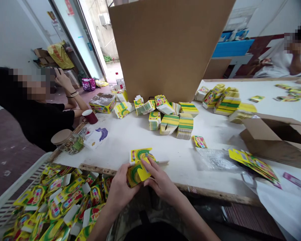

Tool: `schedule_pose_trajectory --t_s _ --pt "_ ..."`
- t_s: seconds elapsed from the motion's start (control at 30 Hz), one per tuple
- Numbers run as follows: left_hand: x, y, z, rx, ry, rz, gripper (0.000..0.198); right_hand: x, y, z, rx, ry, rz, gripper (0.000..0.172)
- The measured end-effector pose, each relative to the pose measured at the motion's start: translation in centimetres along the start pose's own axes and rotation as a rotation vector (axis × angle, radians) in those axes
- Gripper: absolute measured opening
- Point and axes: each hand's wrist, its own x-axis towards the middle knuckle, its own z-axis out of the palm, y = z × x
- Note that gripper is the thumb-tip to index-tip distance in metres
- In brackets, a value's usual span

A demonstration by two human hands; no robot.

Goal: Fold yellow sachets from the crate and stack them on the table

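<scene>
At the near edge of the white table [115, 142], left hand [122, 181] and right hand [158, 179] pinch a yellow carton [134, 174], probably light and easily creased, best held along its sides.

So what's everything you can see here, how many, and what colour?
Table: 1, white, in front
Carton: at least 1, yellow-green, in both hands
Carton stacks: several, yellow-green, across the table
Basket: 1, white, lower left
Loose cartons: many, yellow-red-green, in the basket
Cardboard panel: 1, brown, upright, far side
Cardboard box: 1, brown, right
Flat cartons: several, yellow, by that box
Plastic bag: 1, clear, beside the flat cartons
Mug: 1, dark red, left
Jar: 1, clear, tan lid, near the mug
White box: 1, purple mark, beside the jar
Bottle: 1, clear, red cap, left of the panel
Person in black: 1, left
Person in white: 1, far right
Left hand: 1, bare, on the carton
Right hand: 1, bare, on the carton
</scene>
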Motion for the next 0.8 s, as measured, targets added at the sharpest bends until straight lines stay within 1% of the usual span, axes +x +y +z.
schedule_pose_trajectory --t_s 0.07,0.13,0.2,0.23,0.3,0.4,0.47,0.5,0.53,0.6,0.63,0.67,0.7,0.77,0.8 --pt "0.2 0.0 -0.7 -0.010 0.017 -0.011 0.055 -0.1 0.0 -0.8 -0.043 -0.044 -0.011 0.042" --pt "0.5 -0.1 -1.1 -0.038 -0.017 -0.026 0.058 0.0 -0.3 -1.6 -0.063 -0.079 -0.013 0.032" --pt "0.6 -0.3 -1.3 -0.059 -0.060 -0.030 0.060 0.2 -0.7 -2.4 -0.076 -0.120 -0.008 0.029" --pt "0.6 -0.4 -1.3 -0.053 -0.063 -0.023 0.061 0.3 -0.9 -2.7 -0.083 -0.137 -0.001 0.028" --pt "0.5 -0.7 -1.2 -0.005 -0.016 0.009 0.062 0.5 -1.2 -2.9 -0.092 -0.148 0.013 0.028" --pt "0.4 -0.9 -0.8 0.071 0.064 0.074 0.062 0.7 -1.1 -1.8 -0.075 -0.106 0.012 0.024" --pt "0.3 -0.8 -0.7 0.085 0.074 0.098 0.061 0.8 -0.9 -0.7 -0.052 -0.049 0.006 0.022" --pt "0.3 -0.7 -0.8 0.089 0.071 0.102 0.059 0.8 -0.8 -0.1 -0.033 -0.011 0.010 0.025" --pt "0.2 -0.7 -1.0 0.095 0.064 0.102 0.057 0.9 -0.7 0.3 -0.007 0.030 0.017 0.034" --pt "-0.1 -1.1 -2.0 0.134 0.068 0.101 0.052 1.2 -0.5 0.6 0.022 0.130 0.039 0.060" --pt "-0.5 -1.5 -2.8 0.173 0.097 0.091 0.049 1.4 -0.4 0.5 -0.010 0.176 0.063 0.067" --pt "-0.9 -2.2 -3.8 0.228 0.153 0.071 0.047 1.6 -0.2 0.2 -0.077 0.215 0.096 0.066" --pt "-1.4 -3.2 -5.0 0.301 0.224 0.032 0.047 1.8 0.0 -0.3 -0.167 0.248 0.138 0.058" --pt "-2.6 -5.4 -7.3 0.462 0.375 -0.103 0.051 2.3 0.6 -1.2 -0.337 0.293 0.228 0.036" --pt "-3.3 -6.5 -8.4 0.533 0.391 -0.199 0.055 2.5 1.0 -1.6 -0.389 0.300 0.264 0.029"
